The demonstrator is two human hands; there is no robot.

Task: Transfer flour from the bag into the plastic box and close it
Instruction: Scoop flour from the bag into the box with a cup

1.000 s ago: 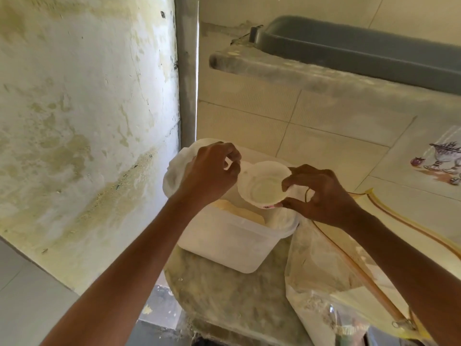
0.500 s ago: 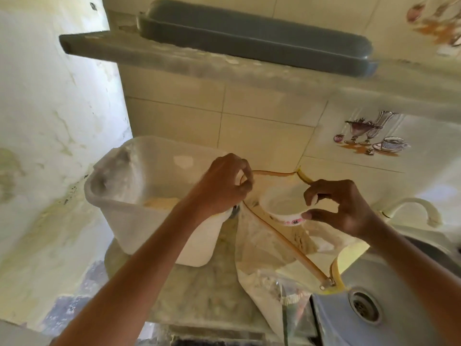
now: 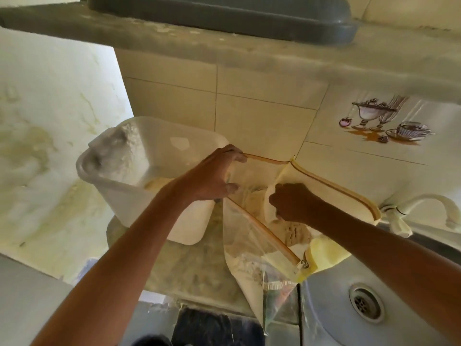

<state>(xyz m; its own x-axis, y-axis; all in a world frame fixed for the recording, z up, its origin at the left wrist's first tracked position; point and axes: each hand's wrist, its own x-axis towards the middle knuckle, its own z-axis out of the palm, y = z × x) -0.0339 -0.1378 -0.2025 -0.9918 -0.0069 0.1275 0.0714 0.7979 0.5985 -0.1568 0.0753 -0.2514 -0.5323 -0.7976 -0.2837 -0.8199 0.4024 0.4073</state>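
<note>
— Where are your hands?

— My left hand [image 3: 214,176] grips the left end of the bag [image 3: 252,243] at its open mouth, fingers curled over the yellow zip edge [image 3: 264,159], thumb on the near side. My right hand [image 3: 291,204] is down inside the bag's mouth, knuckles up. Its fingers are hidden by the bag wall, so I cannot tell if it is closed on anything

— And the bag itself?

— It stands on the surface [image 3: 189,270], just right of the box [image 3: 139,168], with its mouth pulled wide. The zip runs from my left hand along the far side to the right and back along the near side to the slider [image 3: 303,264]. Flour [image 3: 298,233] lies heaped inside, below my right wrist; more shows through the clear wall lower down

— What about the box?

— It sits at the far left of the surface, against the wall, open, no lid on it. Its inner walls are dusted white, and a low pale mound of flour [image 3: 157,182] shows at the bottom, partly behind my left forearm. The bag's left side touches or nearly touches it; I cannot tell which

— Anything else around?

— A sink [image 3: 331,318] with its drain [image 3: 366,302] at the near right, a white tap [image 3: 424,206] behind it, tiles [image 3: 262,113] on the far wall, and a grey tray [image 3: 224,13] on the shelf [image 3: 174,38] above
</note>
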